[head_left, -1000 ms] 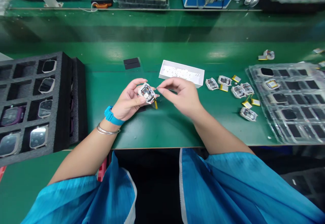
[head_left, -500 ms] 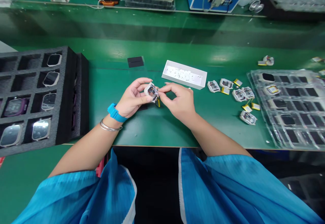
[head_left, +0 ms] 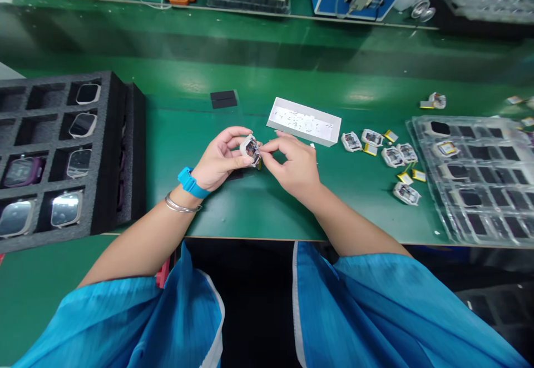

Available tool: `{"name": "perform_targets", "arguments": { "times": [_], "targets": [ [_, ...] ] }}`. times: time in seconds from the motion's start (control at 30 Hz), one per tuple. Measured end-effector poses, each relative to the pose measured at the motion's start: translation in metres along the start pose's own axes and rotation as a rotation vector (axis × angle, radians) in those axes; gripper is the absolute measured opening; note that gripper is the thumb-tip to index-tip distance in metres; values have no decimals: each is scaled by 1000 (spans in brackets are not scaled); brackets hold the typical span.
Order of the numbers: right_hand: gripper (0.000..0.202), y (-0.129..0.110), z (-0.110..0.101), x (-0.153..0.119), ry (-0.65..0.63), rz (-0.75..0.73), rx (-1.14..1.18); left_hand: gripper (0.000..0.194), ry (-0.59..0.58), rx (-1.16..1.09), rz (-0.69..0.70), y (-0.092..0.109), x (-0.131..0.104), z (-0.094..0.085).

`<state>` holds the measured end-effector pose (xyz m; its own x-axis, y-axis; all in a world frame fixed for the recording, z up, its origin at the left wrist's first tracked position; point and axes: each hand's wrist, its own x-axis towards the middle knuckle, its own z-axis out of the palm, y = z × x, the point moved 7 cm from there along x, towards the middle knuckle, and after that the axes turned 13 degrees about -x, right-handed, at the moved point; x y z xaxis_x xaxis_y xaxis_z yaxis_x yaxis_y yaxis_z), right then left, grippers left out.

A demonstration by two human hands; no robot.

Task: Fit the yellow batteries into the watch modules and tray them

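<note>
Between the fingers and thumb of my left hand (head_left: pixel 223 157) is a white smartwatch case (head_left: pixel 250 148), its open side showing the electronics inside. The case is held tilted above the green workbench (head_left: pixel 258 212). My right hand (head_left: pixel 294 165) has thumb and index finger pinched together at the right edge of the case; whatever they pinch is too small to make out. A bit of yellow, like the battery on the other cases, shows just below the case, mostly hidden by it.
A white box (head_left: pixel 335 130) of tiny parts lies beyond my hands. Several opened watch cases (head_left: pixel 392 157) with yellow batteries (head_left: pixel 404 178) are to the right, near clear plastic trays (head_left: pixel 453 220). A black foam tray (head_left: pixel 104 190) holding watches stands left. A black sheet (head_left: pixel 223 99) lies behind.
The watch case has turned a little in my left hand, and less of the yellow piece shows under it. My right fingers stay pinched at its edge.
</note>
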<state>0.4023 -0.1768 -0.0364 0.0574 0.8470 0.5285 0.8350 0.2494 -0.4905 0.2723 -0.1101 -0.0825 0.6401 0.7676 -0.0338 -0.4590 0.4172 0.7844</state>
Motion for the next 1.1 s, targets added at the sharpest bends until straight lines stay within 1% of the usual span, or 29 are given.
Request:
{"name": "perform_targets", "arguments": {
  "times": [0.07,0.13,0.2,0.23,0.27,0.3,0.37,0.4,0.43,0.47,0.53,0.6,0.67,0.8,0.87,0.93,1.0,1.1],
  "targets": [
    [15,-2,2,0,-12,-46,-47,62,10,-1,-8,-1,0,-1],
    [15,-2,2,1,-24,-53,-48,63,13,-9,-18,-2,1,-2],
    [11,3,3,3,-22,23,56,65,1,-21,-20,0,1,-1],
    [9,8,5,4,-33,88,164,66,-7,-27,-16,2,1,-1],
    [13,13,10,4,-66,159,297,68,-15,-33,-7,4,0,-1],
    [25,17,17,3,-120,227,439,70,-19,-38,2,7,0,-1],
    [50,20,34,0,-263,323,679,74,-14,-43,14,13,0,-3],
    [56,20,41,-2,-332,354,751,76,-7,-42,15,15,-1,-4],
    [55,20,45,-4,-390,379,792,76,1,-39,13,16,-1,-6],
    [50,20,48,-6,-431,405,816,77,9,-37,11,17,-1,-8],
    [38,21,48,-6,-477,451,844,75,14,-36,14,19,-1,-10],
    [33,23,43,-4,-483,487,878,74,10,-41,17,20,0,-11],
    [30,24,35,-1,-462,516,922,74,10,-46,10,20,0,-10],
    [31,27,25,3,-420,567,1013,72,17,-52,-22,18,1,-8],
    [29,26,23,3,-429,569,1041,67,-5,-51,-44,17,1,-6],
    [28,23,21,3,-458,547,1062,63,-39,-57,-91,12,0,-4],
    [34,18,19,4,-466,491,1054,60,-71,-75,-163,6,-1,-1],
    [41,16,16,6,-392,396,923,59,-94,-83,-276,-4,-4,2]
  ]
}}
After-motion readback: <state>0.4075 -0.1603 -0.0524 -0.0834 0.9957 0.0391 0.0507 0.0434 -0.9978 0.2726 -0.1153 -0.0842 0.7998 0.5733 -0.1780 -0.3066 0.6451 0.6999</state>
